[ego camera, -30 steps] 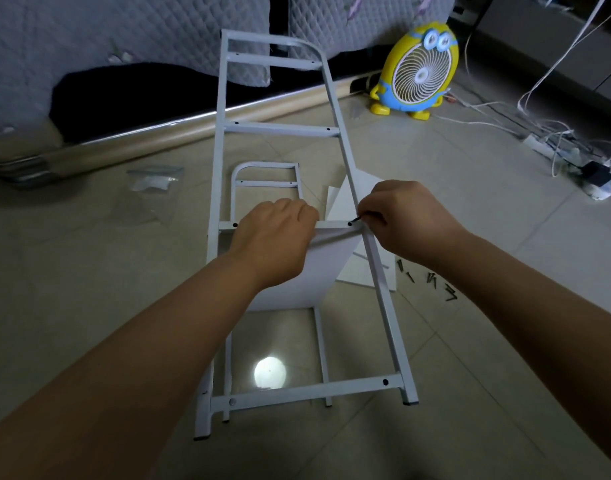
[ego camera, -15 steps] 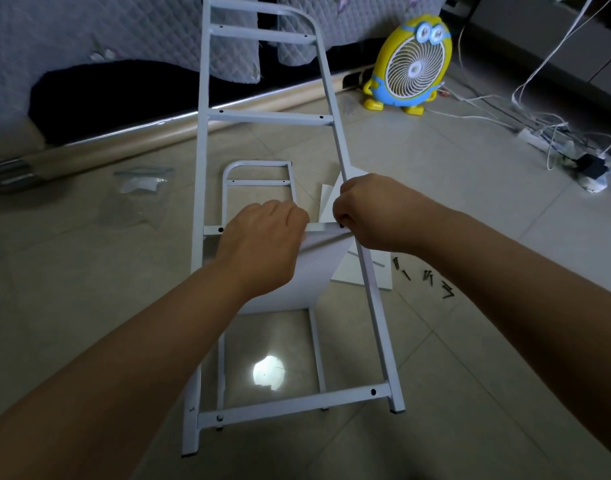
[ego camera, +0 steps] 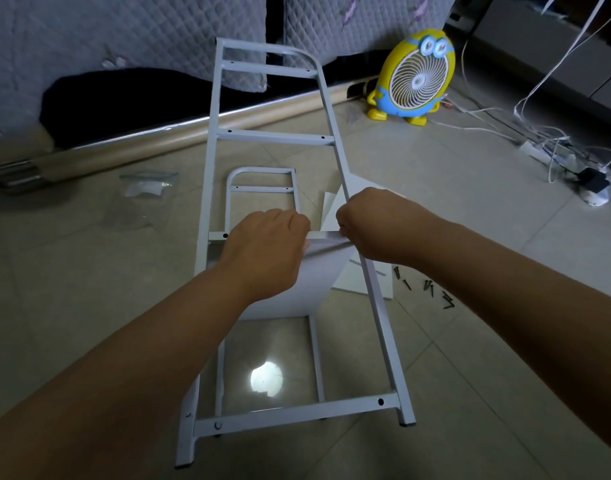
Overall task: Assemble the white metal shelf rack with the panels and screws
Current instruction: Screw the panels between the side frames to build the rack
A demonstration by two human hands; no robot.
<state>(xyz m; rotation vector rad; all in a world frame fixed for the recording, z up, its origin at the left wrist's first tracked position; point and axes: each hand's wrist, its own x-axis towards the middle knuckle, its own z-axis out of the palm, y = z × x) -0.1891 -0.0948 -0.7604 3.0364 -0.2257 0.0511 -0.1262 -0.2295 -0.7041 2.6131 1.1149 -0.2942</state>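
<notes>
Head view: the frame [ego camera: 273, 137] stands tilted on the floor [ego camera: 470, 188], feet near, curved top far. The left hand [ego camera: 266, 251] curls its fingers over the middle rung, at the panel's [ego camera: 318, 275] top edge. The right hand [ego camera: 373, 226] is curled at the rung's right end against the rail; what it pinches is hidden. Screws [ego camera: 428, 287] lie on open floor to the right.

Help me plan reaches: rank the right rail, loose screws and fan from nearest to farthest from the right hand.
1. Right rail: the right hand meets it at the rung.
2. Screws: lying just to the hand's right, lower down.
3. Fan: far back, standing to the right.
</notes>
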